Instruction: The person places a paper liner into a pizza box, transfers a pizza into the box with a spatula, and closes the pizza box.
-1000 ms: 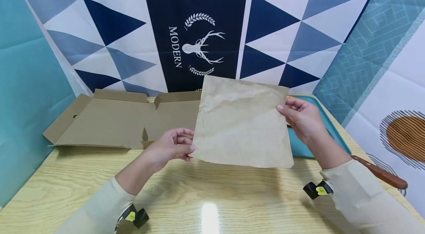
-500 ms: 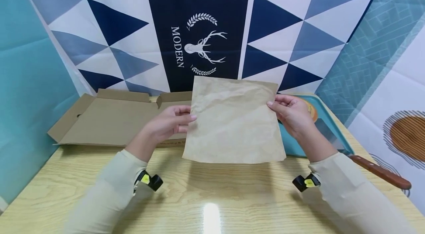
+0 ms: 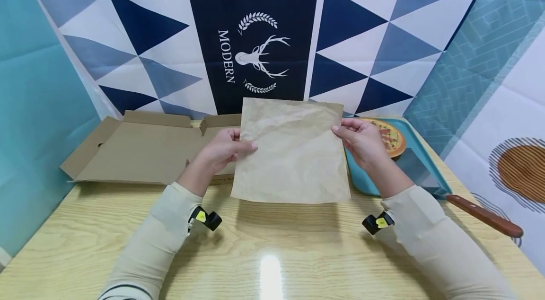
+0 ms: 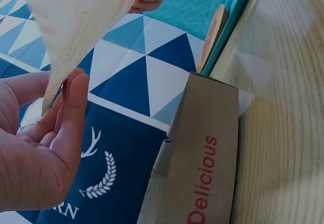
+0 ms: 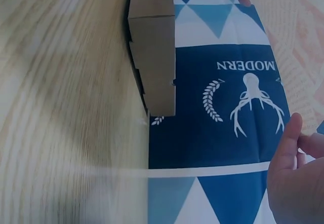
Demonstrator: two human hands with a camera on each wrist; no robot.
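A square sheet of brown paper (image 3: 291, 153) is held up above the table, lightly creased and tilted toward the head camera. My left hand (image 3: 221, 151) pinches its left edge, thumb in front and the other fingers behind. At the upper right edge, my right hand (image 3: 362, 144) pinches the paper between thumb and fingers. The left wrist view shows the paper (image 4: 81, 26) from the side, rising from the left hand (image 4: 40, 148). In the right wrist view, faint reddish print shows on the paper (image 5: 298, 51) beside the right hand (image 5: 298, 178).
Behind the left hand lies an opened cardboard box (image 3: 140, 151), its front lettered "Delicious". A blue tray (image 3: 362, 181) at right bears a pizza (image 3: 393, 139) and a broad metal blade (image 3: 415, 167), whose wooden handle (image 3: 485, 215) overhangs the tray. Patterned cloth (image 3: 251, 6) stands behind the table (image 3: 221, 262).
My left hand has shifted from the paper's lower left corner up its left edge. The paper and right hand have moved left, uncovering more of the tray and the pizza.
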